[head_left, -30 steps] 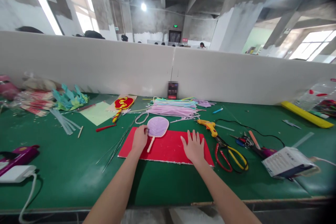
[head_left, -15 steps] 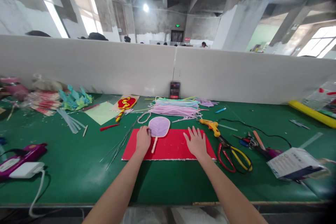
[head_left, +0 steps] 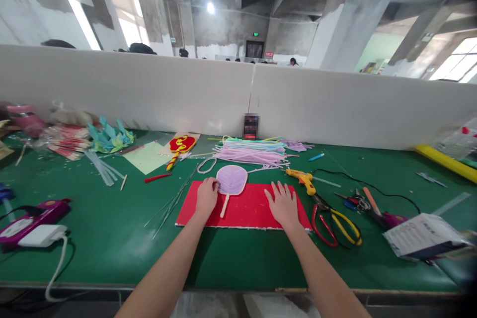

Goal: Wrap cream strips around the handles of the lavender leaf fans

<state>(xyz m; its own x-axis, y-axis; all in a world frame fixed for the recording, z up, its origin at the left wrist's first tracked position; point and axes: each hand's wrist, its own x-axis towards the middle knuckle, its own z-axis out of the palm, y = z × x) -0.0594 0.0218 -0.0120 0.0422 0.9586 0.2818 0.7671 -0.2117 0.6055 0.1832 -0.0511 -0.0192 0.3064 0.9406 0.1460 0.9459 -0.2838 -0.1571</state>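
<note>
A round purple hand fan point(head_left: 231, 179) with a pale rim and cream handle lies on a red board point(head_left: 248, 208). At its left edge is my left hand point(head_left: 207, 198), fingers bent and closed at the rim; the exact grip is partly hidden. My right hand point(head_left: 283, 203) rests flat on the right part of the board, fingers spread, holding nothing. Just behind the fan lies a bundle of lilac and light-blue fuzzy stems point(head_left: 251, 153). A small pale loop point(head_left: 206, 165) lies at the fan's upper left.
Right of the board are a yellow glue gun point(head_left: 303, 180), red-and-yellow-handled pliers point(head_left: 335, 226) and a white box point(head_left: 425, 236). Leftward lie thin wires point(head_left: 173, 201), a red-and-yellow fan point(head_left: 181, 144), pale green paper point(head_left: 146, 157) and a purple device point(head_left: 35, 221). A white partition point(head_left: 130, 92) stands behind.
The fan has shifted very slightly right on the board. My hands keep nearly the same places, and the whole view has moved a little.
</note>
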